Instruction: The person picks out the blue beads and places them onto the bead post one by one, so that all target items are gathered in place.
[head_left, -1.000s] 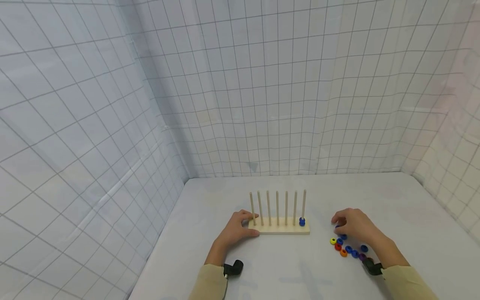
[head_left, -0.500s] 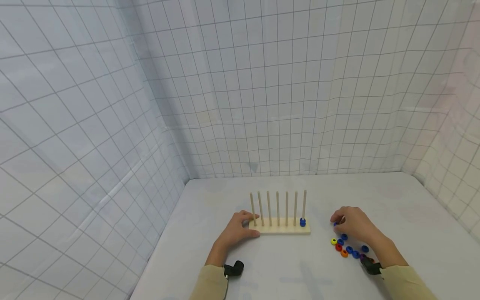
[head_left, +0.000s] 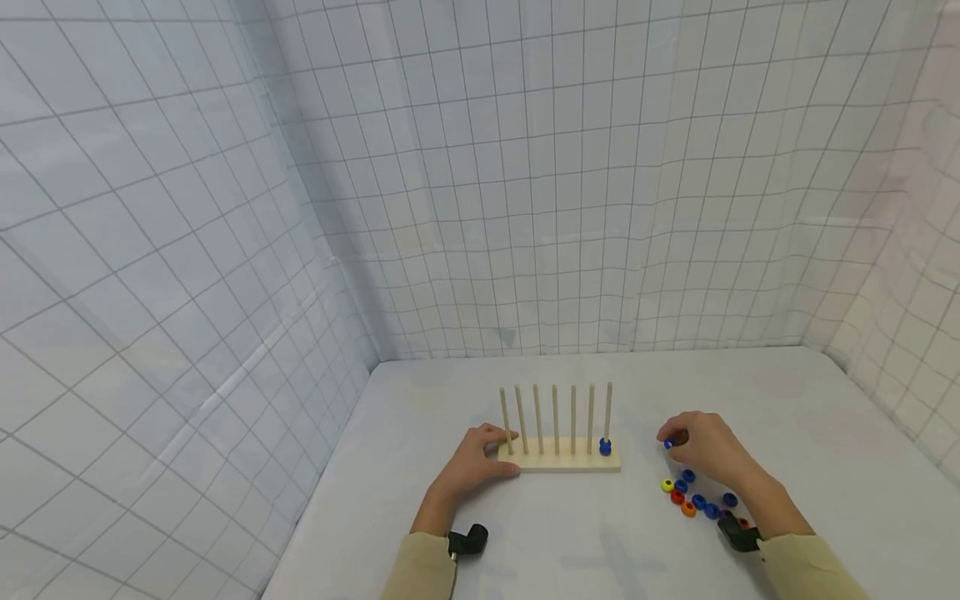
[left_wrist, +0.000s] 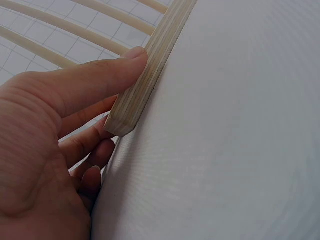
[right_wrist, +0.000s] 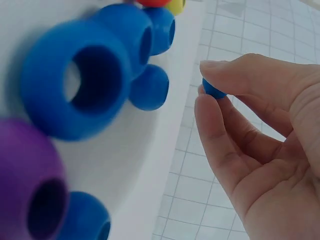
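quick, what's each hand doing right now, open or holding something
Left hand: holding the left end of the wooden peg board, thumb on its near edge.
Right hand: pinching a blue bead.

Observed left hand point(head_left: 471, 462) gripping left end of peg rack point(head_left: 566, 462), thumb point(left_wrist: 95, 82) at near edge; right hand point(head_left: 708, 447) right of peg rack, thumb and fingers point(right_wrist: 212, 125) set in a pinch.
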